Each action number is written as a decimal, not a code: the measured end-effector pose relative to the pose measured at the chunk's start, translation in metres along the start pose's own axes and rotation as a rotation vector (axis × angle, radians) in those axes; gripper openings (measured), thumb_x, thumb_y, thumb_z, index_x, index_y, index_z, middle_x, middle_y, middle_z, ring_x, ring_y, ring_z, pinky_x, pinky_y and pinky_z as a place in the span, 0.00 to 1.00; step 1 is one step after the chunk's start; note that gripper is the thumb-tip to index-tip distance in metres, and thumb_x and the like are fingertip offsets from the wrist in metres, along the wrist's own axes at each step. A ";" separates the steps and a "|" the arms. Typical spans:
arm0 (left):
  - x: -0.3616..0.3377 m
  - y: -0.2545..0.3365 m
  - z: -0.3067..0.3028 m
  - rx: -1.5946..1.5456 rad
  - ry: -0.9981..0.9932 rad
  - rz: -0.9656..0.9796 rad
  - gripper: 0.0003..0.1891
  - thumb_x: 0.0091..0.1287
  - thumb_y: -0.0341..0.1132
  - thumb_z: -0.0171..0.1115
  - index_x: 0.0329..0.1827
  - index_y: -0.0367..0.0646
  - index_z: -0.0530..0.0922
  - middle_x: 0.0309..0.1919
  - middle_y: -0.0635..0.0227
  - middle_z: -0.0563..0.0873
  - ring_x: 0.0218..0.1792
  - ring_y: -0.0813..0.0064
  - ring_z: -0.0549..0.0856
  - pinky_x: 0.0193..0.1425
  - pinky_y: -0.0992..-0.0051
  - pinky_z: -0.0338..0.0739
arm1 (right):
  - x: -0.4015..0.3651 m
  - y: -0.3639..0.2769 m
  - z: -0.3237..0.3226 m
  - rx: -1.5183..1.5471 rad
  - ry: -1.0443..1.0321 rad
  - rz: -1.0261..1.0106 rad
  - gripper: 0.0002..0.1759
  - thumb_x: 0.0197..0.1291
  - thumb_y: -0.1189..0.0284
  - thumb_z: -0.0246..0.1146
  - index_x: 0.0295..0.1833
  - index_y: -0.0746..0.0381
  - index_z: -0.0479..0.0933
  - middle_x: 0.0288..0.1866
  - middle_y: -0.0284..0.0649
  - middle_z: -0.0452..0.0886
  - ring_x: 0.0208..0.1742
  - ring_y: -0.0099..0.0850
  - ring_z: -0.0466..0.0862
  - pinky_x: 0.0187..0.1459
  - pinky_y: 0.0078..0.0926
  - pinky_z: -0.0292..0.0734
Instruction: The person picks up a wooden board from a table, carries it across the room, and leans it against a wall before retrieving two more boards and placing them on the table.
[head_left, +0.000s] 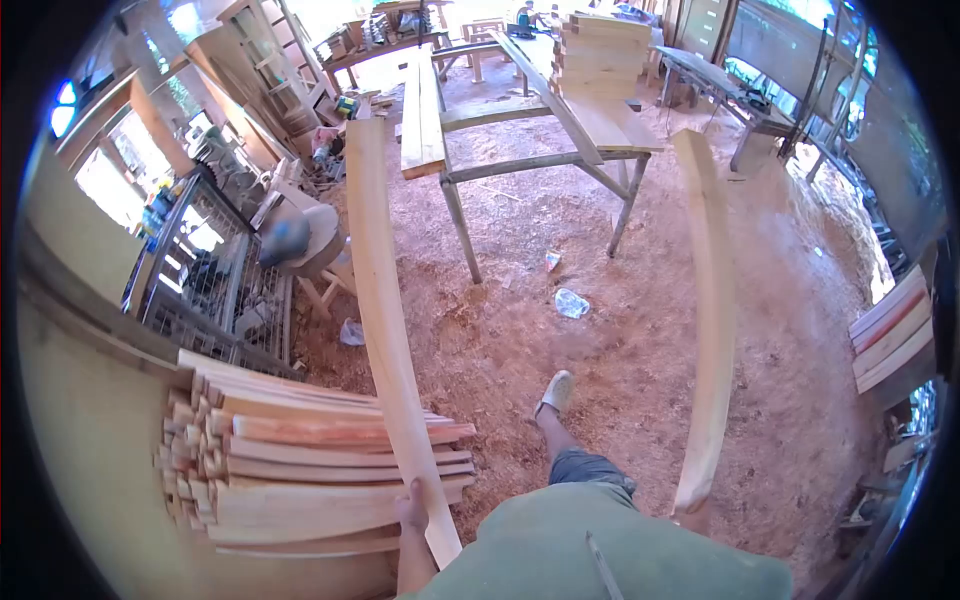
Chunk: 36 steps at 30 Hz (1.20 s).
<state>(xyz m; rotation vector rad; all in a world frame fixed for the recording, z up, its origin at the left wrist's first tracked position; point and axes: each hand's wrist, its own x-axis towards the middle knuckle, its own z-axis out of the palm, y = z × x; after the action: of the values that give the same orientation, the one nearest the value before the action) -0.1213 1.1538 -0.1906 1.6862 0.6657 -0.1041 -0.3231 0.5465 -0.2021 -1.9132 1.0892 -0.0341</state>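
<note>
My left hand [412,508] is wrapped round the lower part of a long pale board [380,270], which reaches up and away on the left. On the right side, a second long board [712,320] stretches forward; its near end is at my right hand [690,518], mostly hidden behind that end and my body. How the right fingers are placed cannot be made out. Beside and below the left board lies a stack of cut planks [310,465].
Ahead stands a metal-legged work frame [520,162] bearing boards and a tall wood stack [603,60]. A round stool [320,240] and wire-mesh rack [225,270] are left. A workbench [715,80] and planks [890,335] are right. Plastic litter [571,304] lies on the sawdust floor.
</note>
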 end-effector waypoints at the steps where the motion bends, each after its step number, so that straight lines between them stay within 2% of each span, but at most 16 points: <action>1: 0.014 0.020 0.014 0.046 0.038 -0.016 0.36 0.65 0.60 0.59 0.38 0.23 0.83 0.29 0.66 0.85 0.31 0.78 0.80 0.37 0.70 0.75 | 0.018 0.004 0.008 -0.012 0.045 0.000 0.58 0.24 0.74 0.79 0.66 0.70 0.55 0.57 0.50 0.71 0.59 0.40 0.74 0.53 0.36 0.76; 3: 0.060 0.060 0.042 0.085 0.075 -0.001 0.37 0.65 0.62 0.58 0.38 0.23 0.83 0.29 0.64 0.85 0.31 0.77 0.80 0.37 0.70 0.76 | 0.061 -0.024 0.031 0.002 0.101 -0.014 0.59 0.21 0.72 0.80 0.64 0.71 0.58 0.56 0.51 0.72 0.58 0.41 0.75 0.52 0.37 0.76; 5: 0.101 0.097 0.070 0.109 0.055 -0.049 0.38 0.65 0.63 0.57 0.39 0.23 0.82 0.30 0.61 0.86 0.33 0.74 0.82 0.38 0.68 0.76 | 0.090 -0.109 0.027 -0.226 -0.093 0.047 0.55 0.17 0.69 0.82 0.60 0.71 0.66 0.53 0.51 0.76 0.55 0.43 0.78 0.52 0.40 0.76; 8: 0.166 0.165 0.121 -0.092 0.007 0.070 0.39 0.64 0.66 0.56 0.44 0.26 0.83 0.30 0.62 0.86 0.34 0.73 0.83 0.40 0.67 0.78 | 0.147 -0.196 0.037 -0.194 -0.244 0.025 0.50 0.18 0.69 0.82 0.57 0.70 0.72 0.52 0.49 0.78 0.54 0.43 0.80 0.52 0.39 0.77; 10: 0.222 0.220 0.134 0.151 -0.084 0.058 0.39 0.65 0.66 0.55 0.50 0.29 0.81 0.34 0.60 0.87 0.37 0.73 0.84 0.42 0.69 0.79 | 0.136 -0.349 0.029 -0.411 -0.237 0.087 0.31 0.45 0.74 0.69 0.59 0.69 0.73 0.45 0.50 0.83 0.48 0.43 0.84 0.50 0.36 0.79; 12: 0.243 0.330 0.151 0.423 -0.194 -0.204 0.38 0.68 0.64 0.52 0.55 0.29 0.78 0.44 0.55 0.86 0.47 0.70 0.84 0.51 0.68 0.80 | 0.184 -0.392 0.005 -0.114 -0.663 -0.368 0.34 0.45 0.71 0.69 0.61 0.68 0.70 0.47 0.53 0.82 0.47 0.43 0.85 0.48 0.40 0.80; 13: 0.237 0.336 0.149 0.448 -0.217 -0.241 0.38 0.68 0.64 0.52 0.55 0.29 0.78 0.44 0.55 0.86 0.47 0.70 0.84 0.51 0.68 0.80 | 0.196 -0.426 -0.009 0.190 -0.739 -0.138 0.36 0.46 0.68 0.69 0.62 0.68 0.69 0.46 0.53 0.82 0.45 0.43 0.85 0.46 0.42 0.81; 16: 0.241 0.360 0.163 -0.324 -0.549 -0.171 0.38 0.67 0.62 0.53 0.62 0.32 0.71 0.52 0.54 0.82 0.54 0.64 0.82 0.56 0.61 0.79 | 0.153 -0.530 -0.029 0.722 -0.908 0.280 0.39 0.48 0.60 0.69 0.64 0.67 0.67 0.43 0.52 0.82 0.41 0.41 0.85 0.42 0.41 0.82; 17: 0.250 0.375 0.175 -0.600 -0.640 -0.121 0.38 0.67 0.62 0.54 0.65 0.33 0.69 0.55 0.54 0.80 0.57 0.62 0.81 0.58 0.59 0.78 | 0.159 -0.545 -0.027 0.957 -1.051 0.440 0.40 0.49 0.56 0.69 0.64 0.66 0.67 0.42 0.50 0.82 0.39 0.40 0.85 0.40 0.39 0.83; 18: 0.256 0.387 0.190 -0.466 -0.642 -0.086 0.39 0.64 0.61 0.59 0.68 0.38 0.65 0.55 0.55 0.80 0.53 0.60 0.82 0.56 0.59 0.79 | 0.175 -0.551 -0.018 0.960 -1.047 0.453 0.40 0.49 0.56 0.69 0.64 0.66 0.67 0.42 0.50 0.82 0.39 0.40 0.85 0.40 0.39 0.83; 21: 0.303 0.383 0.232 -0.596 -0.734 -0.263 0.41 0.60 0.60 0.64 0.67 0.37 0.66 0.53 0.57 0.81 0.50 0.59 0.83 0.55 0.60 0.80 | 0.233 -0.557 0.032 0.553 -1.103 0.241 0.35 0.58 0.49 0.62 0.61 0.63 0.70 0.40 0.50 0.83 0.36 0.38 0.84 0.37 0.35 0.81; 25: 0.355 0.400 0.278 -0.611 -0.663 -0.273 0.39 0.63 0.60 0.61 0.66 0.37 0.69 0.54 0.59 0.82 0.52 0.62 0.82 0.58 0.62 0.78 | 0.248 -0.633 0.077 0.856 -1.053 0.342 0.34 0.56 0.42 0.63 0.55 0.61 0.75 0.39 0.46 0.83 0.35 0.34 0.84 0.32 0.32 0.81; 27: 0.379 0.396 0.290 -0.623 -0.618 -0.300 0.38 0.64 0.61 0.59 0.66 0.38 0.70 0.55 0.59 0.81 0.53 0.63 0.81 0.60 0.64 0.76 | 0.257 -0.668 0.088 1.046 -1.061 0.686 0.53 0.42 0.28 0.62 0.64 0.58 0.71 0.44 0.48 0.81 0.42 0.38 0.84 0.41 0.40 0.82; 28: 0.387 0.395 0.292 -0.639 -0.647 -0.376 0.38 0.65 0.61 0.58 0.66 0.38 0.70 0.56 0.59 0.81 0.53 0.63 0.81 0.60 0.64 0.75 | 0.293 -0.619 0.094 0.764 -1.067 0.494 0.54 0.41 0.27 0.62 0.66 0.56 0.69 0.46 0.47 0.81 0.45 0.38 0.83 0.43 0.40 0.82; 32: 0.431 0.403 0.315 -0.638 -0.617 -0.398 0.35 0.69 0.60 0.53 0.66 0.38 0.70 0.56 0.59 0.81 0.53 0.63 0.81 0.61 0.65 0.75 | 0.325 -0.676 0.106 0.881 -1.093 0.565 0.50 0.47 0.31 0.61 0.67 0.58 0.69 0.47 0.46 0.81 0.45 0.37 0.83 0.45 0.37 0.81; 36: 0.478 0.448 0.341 -0.674 -0.682 -0.397 0.33 0.71 0.60 0.50 0.64 0.38 0.72 0.51 0.59 0.83 0.49 0.65 0.83 0.56 0.66 0.78 | 0.361 -0.694 0.099 0.646 -1.025 0.613 0.46 0.53 0.37 0.61 0.67 0.60 0.68 0.50 0.45 0.81 0.48 0.33 0.81 0.48 0.36 0.80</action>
<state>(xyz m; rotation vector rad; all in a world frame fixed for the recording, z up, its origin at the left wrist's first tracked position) 0.5883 0.9799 -0.0819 0.7732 0.4280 -0.6336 0.4047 0.5032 0.0986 -0.7496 0.7393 0.7585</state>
